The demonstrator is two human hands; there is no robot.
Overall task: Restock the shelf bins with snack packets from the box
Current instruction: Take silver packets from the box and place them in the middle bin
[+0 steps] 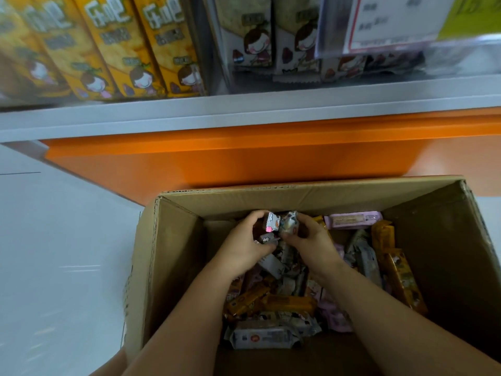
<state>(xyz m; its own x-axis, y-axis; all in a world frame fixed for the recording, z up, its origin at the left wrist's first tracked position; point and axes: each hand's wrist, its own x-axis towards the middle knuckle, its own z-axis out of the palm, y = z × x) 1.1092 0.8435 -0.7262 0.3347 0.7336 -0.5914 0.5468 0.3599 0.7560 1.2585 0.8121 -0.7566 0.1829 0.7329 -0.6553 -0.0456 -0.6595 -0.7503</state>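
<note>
An open cardboard box (173, 253) stands on the floor below the shelf and holds several loose snack packets in yellow, pink and white-grey wrappers (273, 321). Both my hands are down inside it, near the far wall. My left hand (245, 245) grips white-and-brown packets (272, 223). My right hand (311, 240) pinches a grey-white packet (289, 222) right beside them. The two bundles touch. Above, clear shelf bins hold upright yellow packets (113, 47) on the left and white-grey packets (271, 36) in the middle.
A grey shelf edge (244, 109) and an orange base panel (244, 156) run across just beyond the box. A price label holder (393, 20) hangs at the top right. White floor tiles (54, 253) lie to the left of the box.
</note>
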